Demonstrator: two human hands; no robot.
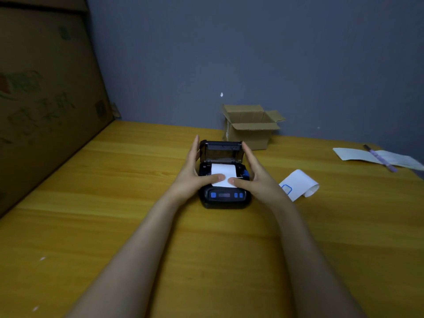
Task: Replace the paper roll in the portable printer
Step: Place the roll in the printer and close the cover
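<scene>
A black portable printer (226, 198) with blue buttons sits on the yellow wooden table (114, 203), its lid (220, 150) standing upright. A white paper roll (223, 171) lies in the bay, its loose end drawn toward me over the front edge. My left hand (195, 173) is at the printer's left side, thumb pressing the paper end, fingers raised beside the lid. My right hand (254, 173) mirrors it on the right, thumb on the paper, fingers near the lid's right edge.
A curled strip of white paper (299, 184) with a blue mark lies right of the printer. Behind stands a small cardboard box (250, 131), flaps up. A paper sheet (358, 154) and purple pen (380, 158) lie far right. A large carton (46, 99) walls the left.
</scene>
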